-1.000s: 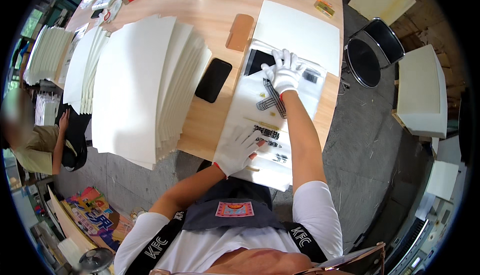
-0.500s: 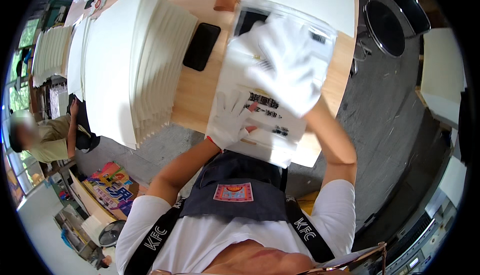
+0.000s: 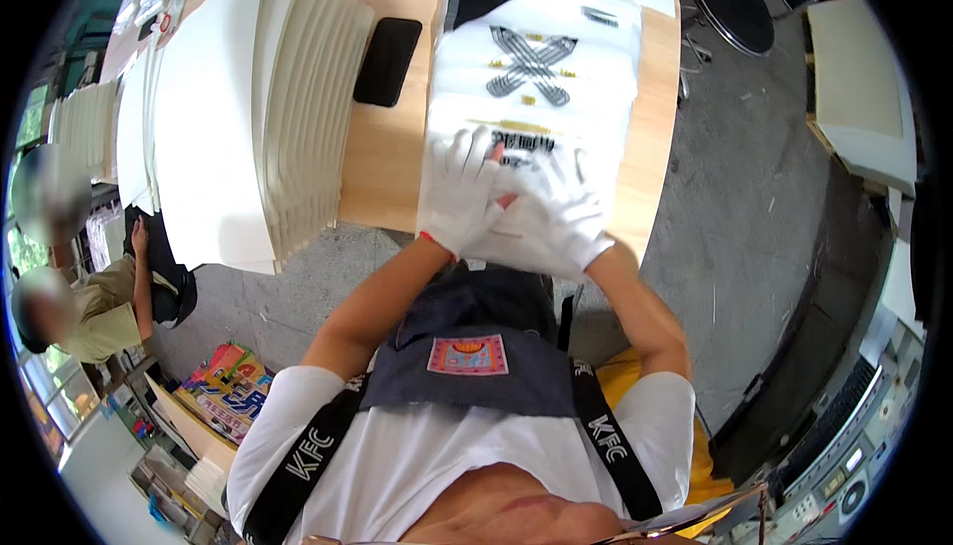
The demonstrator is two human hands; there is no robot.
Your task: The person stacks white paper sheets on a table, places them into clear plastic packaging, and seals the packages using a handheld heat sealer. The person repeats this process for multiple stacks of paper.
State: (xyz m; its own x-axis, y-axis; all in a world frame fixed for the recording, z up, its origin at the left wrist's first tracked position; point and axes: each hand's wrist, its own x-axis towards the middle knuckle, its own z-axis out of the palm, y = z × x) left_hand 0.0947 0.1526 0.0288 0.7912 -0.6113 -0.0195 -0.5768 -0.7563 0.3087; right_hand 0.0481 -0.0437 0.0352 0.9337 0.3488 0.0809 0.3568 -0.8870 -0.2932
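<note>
Right hand (image 3: 571,203) has come down to mid-frame, spread beside the spread left hand (image 3: 463,190) on the plastic package (image 3: 601,78); bare table (image 3: 655,98) lies open along its right edge.

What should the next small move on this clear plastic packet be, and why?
Perhaps slide the right hand up the clear plastic packet to smooth it: its upper surface looks rippled, and the left hand lies palm-down on the lower part, able to steady it.
</note>
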